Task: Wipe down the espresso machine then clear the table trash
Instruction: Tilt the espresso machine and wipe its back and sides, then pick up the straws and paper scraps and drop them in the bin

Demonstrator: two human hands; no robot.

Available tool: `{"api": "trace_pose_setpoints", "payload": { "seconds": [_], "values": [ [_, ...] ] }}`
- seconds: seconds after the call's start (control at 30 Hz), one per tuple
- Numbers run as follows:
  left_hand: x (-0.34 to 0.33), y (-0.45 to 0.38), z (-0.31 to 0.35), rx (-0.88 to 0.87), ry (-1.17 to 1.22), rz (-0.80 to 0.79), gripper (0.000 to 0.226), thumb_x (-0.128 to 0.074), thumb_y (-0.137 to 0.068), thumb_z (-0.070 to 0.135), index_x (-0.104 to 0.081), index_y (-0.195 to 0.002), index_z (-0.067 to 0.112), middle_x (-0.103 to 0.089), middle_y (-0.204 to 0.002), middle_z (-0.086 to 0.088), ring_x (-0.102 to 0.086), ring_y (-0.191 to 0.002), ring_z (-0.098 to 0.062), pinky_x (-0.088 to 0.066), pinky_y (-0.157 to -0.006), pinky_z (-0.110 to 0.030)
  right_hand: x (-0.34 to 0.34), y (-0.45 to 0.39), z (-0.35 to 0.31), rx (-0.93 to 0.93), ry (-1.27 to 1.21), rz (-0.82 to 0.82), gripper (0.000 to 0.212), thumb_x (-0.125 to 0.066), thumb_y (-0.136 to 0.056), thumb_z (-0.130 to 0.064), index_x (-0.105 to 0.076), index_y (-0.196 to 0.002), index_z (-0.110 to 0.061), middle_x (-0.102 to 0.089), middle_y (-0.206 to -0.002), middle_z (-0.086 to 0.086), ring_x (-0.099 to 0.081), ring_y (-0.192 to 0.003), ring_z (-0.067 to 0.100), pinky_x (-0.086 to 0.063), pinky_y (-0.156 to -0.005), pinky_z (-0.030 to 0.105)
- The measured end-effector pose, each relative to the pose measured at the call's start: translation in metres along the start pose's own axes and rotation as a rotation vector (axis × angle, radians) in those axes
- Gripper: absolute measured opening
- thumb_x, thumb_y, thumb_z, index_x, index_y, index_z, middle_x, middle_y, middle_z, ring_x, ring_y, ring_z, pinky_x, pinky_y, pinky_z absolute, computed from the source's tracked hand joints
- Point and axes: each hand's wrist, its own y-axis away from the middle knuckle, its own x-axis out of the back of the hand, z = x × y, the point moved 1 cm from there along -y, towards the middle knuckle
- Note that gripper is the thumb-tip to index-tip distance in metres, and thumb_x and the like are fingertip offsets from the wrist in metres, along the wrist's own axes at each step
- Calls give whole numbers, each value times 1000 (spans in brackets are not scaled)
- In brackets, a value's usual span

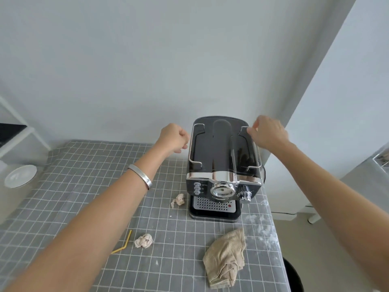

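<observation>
Crumpled beige terry cloth (226, 258) nearest me; my left grip (173, 138) fisted empty, right grip (267, 132) loosely spread over the glossy black espresso machine (224, 165).

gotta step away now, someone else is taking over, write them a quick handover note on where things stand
Left hand: loosely curled at the left side of the espresso machine, holding nothing visible.
Right hand: fingers at the top rail, right rear of the machine, no cloth in it.
Beige cloth: lying crumpled on the table, in front of the machine.
Trash on the table: crumpled paper by the drip tray, another paper ball, a yellow straw.
Done: nothing evident.
Left: wipe the machine, then clear the trash.
</observation>
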Motion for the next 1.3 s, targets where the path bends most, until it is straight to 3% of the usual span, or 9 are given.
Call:
{"api": "trace_pose_setpoints", "payload": {
  "seconds": [0.17, 0.33, 0.43, 0.63, 0.77, 0.87, 0.93, 1.07, 1.3],
  "values": [
    [35, 31, -25, -60, 40, 15, 21, -58, -92, 17, -64, -110, 9, -70, -94, -9, -69, -86, -19, -57, -82, -42, 7, 28, -71, 292, -197, 48, 20, -54, -93, -25, -61, -104, -10, -69, -94, 12, -60, -93, 33, -50, -75, 37],
    [63, 79, -105, 4, -83, 76, 27, -56, -93, 18, -62, -118, 14, -70, -102, -2, -66, -88, -14, -53, -92, -37, -24, 89, -147, 737, -354, 108, 13, -55, -94, -21, -59, -100, -10, -67, -82, 9, -62, -73, 31, -53, -65, 41],
    [63, 106, -175, 99, -174, 120, 24, -55, -94, 17, -64, -115, 12, -69, -111, -3, -64, -100, -17, -49, -95, -33, -70, 128, -171, 890, -404, 9, 8, -54, -94, -15, -58, -95, -8, -59, -78, 2, -58, -66, 27, -51, -60, 41],
    [56, 132, -302, 265, -307, 212, 17, -57, -91, 11, -71, -101, 13, -73, -103, -5, -66, -94, -18, -50, -82, -24, -206, 133, -161, 688, -120, -444, 15, -42, -96, -8, -57, -94, -5, -68, -87, 15, -65, -77, 34, -54, -65, 40],
    [52, 115, -340, 308, -397, 270, 15, -56, -92, 18, -71, -92, 16, -72, -88, -1, -65, -78, -17, -49, -62, -26, -266, 116, -147, 521, 146, -602, 38, -45, -94, 2, -48, -131, -6, -60, -119, 20, -57, -106, 33, -51, -81, 38],
    [45, 90, -354, 339, -453, 241, 27, -54, -92, 36, -65, -92, 11, -66, -90, -5, -65, -83, -23, -52, -64, -33, -301, 107, -133, 441, 242, -604, 63, -53, -89, 4, -36, -146, -16, -41, -144, 19, -37, -133, 40, -42, -106, 46],
    [40, 75, -362, 347, -505, 219, 39, -54, -90, 48, -62, -96, 10, -64, -94, -6, -64, -88, -25, -55, -70, -38, -316, 103, -127, 396, 303, -614, 62, -54, -92, -2, -33, -148, -19, -27, -153, 18, -24, -141, 40, -34, -112, 48],
    [31, 58, -375, 348, -620, 148, 44, -52, -87, 53, -59, -99, 11, -64, -97, -7, -63, -90, -28, -53, -75, -40, -330, 107, -117, 338, 343, -615, 50, -49, -96, -7, -37, -144, -17, -26, -150, 20, -29, -136, 40, -39, -108, 48],
    [24, 55, -385, 222, -698, 119, 27, -43, -97, 31, -58, -105, 9, -64, -100, -8, -63, -90, -25, -50, -78, -38, -340, 115, -105, 313, 353, -526, 61, -52, -83, 15, -45, -135, -17, -44, -129, 16, -41, -118, 33, -51, -91, 38]
  ]
}}
